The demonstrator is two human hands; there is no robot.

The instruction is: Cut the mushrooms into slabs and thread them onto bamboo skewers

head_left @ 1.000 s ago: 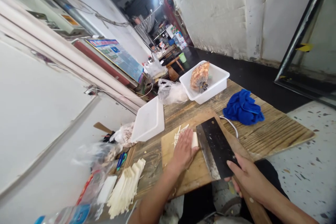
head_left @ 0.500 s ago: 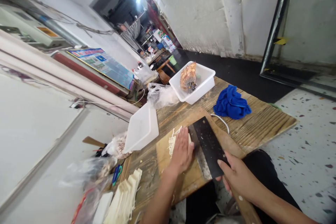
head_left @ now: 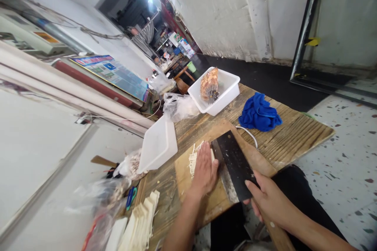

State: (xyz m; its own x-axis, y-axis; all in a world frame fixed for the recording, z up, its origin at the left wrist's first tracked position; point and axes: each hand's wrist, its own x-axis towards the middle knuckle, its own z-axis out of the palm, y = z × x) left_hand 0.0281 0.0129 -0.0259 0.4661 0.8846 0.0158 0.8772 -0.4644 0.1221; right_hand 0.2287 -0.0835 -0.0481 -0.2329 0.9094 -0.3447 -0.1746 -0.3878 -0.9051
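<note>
My left hand [head_left: 204, 170] lies flat with its fingers stretched out over pale, thin-cut strips [head_left: 193, 161] on a wooden cutting board [head_left: 216, 204]. The strips look like sliced bean curd sheet, partly covered by the palm. In my right hand [head_left: 272, 200] is a cleaver [head_left: 235, 164], gripped where its wooden handle meets the dark, broad blade. The blade's edge faces my left hand and lies close beside the thumb. To the lower left, a stack of pale folded sheets [head_left: 141, 221] rests on the table.
A white tub [head_left: 226, 102] holding a bag of orange-brown food [head_left: 209, 82] stands at the table's far end. Nearer are a second white tub [head_left: 159, 145], a blue cloth [head_left: 259, 113], plastic bags [head_left: 179, 106] and a blue-green tool [head_left: 131, 198]. A wall runs along the left.
The view has shifted slightly. Both hands and the cleaver keep nearly the same places over the board.
</note>
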